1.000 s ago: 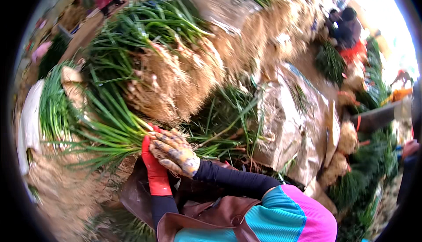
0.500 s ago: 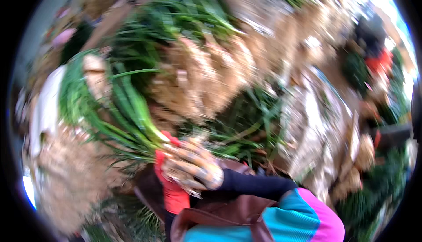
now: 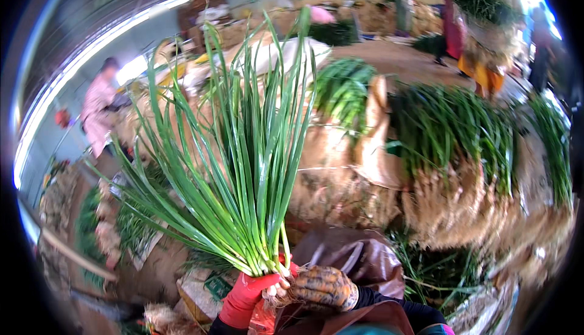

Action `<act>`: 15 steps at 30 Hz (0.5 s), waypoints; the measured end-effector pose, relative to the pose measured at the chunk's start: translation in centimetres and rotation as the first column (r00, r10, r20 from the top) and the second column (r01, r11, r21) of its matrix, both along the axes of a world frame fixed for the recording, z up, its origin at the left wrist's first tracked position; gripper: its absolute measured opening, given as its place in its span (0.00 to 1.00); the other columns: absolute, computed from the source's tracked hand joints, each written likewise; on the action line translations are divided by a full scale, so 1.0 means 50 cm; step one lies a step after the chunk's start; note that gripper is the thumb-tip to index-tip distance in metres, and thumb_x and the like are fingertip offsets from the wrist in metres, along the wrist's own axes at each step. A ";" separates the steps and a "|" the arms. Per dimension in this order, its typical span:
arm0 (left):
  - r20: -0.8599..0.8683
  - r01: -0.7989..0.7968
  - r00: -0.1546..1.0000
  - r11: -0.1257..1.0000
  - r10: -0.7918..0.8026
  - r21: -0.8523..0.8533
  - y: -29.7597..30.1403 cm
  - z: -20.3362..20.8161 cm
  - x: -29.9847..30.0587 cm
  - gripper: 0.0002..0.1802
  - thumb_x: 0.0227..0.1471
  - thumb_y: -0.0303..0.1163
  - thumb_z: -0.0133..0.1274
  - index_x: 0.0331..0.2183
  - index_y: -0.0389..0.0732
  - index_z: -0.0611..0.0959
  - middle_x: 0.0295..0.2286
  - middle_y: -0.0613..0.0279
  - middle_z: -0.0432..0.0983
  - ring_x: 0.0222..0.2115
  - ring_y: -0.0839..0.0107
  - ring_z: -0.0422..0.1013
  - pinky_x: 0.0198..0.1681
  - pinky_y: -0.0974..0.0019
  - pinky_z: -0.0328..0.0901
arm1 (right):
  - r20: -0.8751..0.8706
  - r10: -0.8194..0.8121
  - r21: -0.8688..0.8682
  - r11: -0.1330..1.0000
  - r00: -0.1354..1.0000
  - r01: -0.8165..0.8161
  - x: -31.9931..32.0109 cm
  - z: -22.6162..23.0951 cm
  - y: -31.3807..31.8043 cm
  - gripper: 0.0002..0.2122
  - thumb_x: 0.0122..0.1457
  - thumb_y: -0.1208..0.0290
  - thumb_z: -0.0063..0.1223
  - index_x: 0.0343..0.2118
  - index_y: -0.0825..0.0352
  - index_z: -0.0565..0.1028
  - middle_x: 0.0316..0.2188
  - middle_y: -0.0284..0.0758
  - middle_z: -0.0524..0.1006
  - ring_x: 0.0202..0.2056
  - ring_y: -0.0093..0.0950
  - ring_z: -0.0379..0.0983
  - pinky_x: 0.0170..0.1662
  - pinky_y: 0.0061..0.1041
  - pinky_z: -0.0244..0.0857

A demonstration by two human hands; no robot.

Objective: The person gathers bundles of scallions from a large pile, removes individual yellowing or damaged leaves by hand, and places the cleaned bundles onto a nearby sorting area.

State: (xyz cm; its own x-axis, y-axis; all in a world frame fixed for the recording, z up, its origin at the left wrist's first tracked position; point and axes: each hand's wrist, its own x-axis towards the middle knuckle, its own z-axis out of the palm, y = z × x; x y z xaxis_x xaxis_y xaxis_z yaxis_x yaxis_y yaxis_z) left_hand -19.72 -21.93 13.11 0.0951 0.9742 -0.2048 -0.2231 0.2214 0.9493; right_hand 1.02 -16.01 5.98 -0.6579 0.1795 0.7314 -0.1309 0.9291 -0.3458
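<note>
A large bunch of green onions (image 3: 246, 207) stands before me, its long leaves fanned upward and out to the left. My left hand (image 3: 246, 298), in a red glove, is closed round the pale lower stems. At the root end, my right hand (image 3: 325, 287), in a soil-stained yellowish glove, has its fingers curled against the bulbs and fine roots. Its fingertips are partly hidden by the roots. A brown apron (image 3: 353, 256) covers my lap just behind the right hand.
Bundled green onions (image 3: 456, 128) with shaggy roots are stacked at right; another bunch (image 3: 345, 95) lies on sacking (image 3: 328, 152) ahead. Loose leaves (image 3: 438, 274) lie at lower right. One person (image 3: 100, 107) in pink is at far left; other people are at the back.
My view has swung up and left, showing the shed's wall and roof. The bunch, which leaned left, is now more upright. Both hands stay together at its base.
</note>
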 end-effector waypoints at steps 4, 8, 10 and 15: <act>0.047 -0.243 0.969 0.970 0.242 0.012 -0.074 -0.058 -0.119 0.20 0.45 0.24 0.51 0.43 0.32 0.72 0.32 0.52 0.74 0.23 0.69 0.72 0.26 0.70 0.69 | -0.073 -0.070 -0.071 0.995 0.995 0.065 -0.095 0.078 0.041 0.18 0.47 0.71 0.55 0.43 0.65 0.72 0.44 0.39 0.71 0.42 0.37 0.69 0.42 0.34 0.64; 0.045 -0.273 0.960 0.961 0.275 -0.049 -0.126 -0.127 -0.193 0.19 0.46 0.19 0.50 0.44 0.31 0.70 0.31 0.50 0.73 0.26 0.65 0.73 0.27 0.67 0.69 | -0.121 0.028 -0.267 0.962 0.992 -0.060 -0.209 0.106 0.102 0.15 0.53 0.68 0.51 0.43 0.67 0.71 0.41 0.43 0.72 0.39 0.38 0.71 0.41 0.33 0.65; 0.164 -0.320 0.930 0.944 0.328 -0.075 -0.141 -0.158 -0.205 0.19 0.46 0.18 0.49 0.43 0.32 0.70 0.31 0.50 0.73 0.29 0.62 0.73 0.30 0.67 0.69 | 0.034 0.053 -0.380 0.924 0.998 -0.036 -0.261 0.108 0.124 0.17 0.54 0.64 0.52 0.44 0.67 0.70 0.40 0.45 0.73 0.38 0.41 0.72 0.41 0.29 0.66; 0.039 -0.313 0.948 0.946 0.317 -0.078 -0.180 -0.207 -0.224 0.22 0.44 0.21 0.53 0.45 0.35 0.72 0.36 0.61 0.74 0.36 0.70 0.71 0.36 0.69 0.66 | 0.031 0.306 -0.994 0.108 0.952 -0.002 -0.366 0.118 0.167 0.16 0.53 0.63 0.56 0.40 0.68 0.74 0.29 0.34 0.76 0.26 0.19 0.71 0.26 0.15 0.65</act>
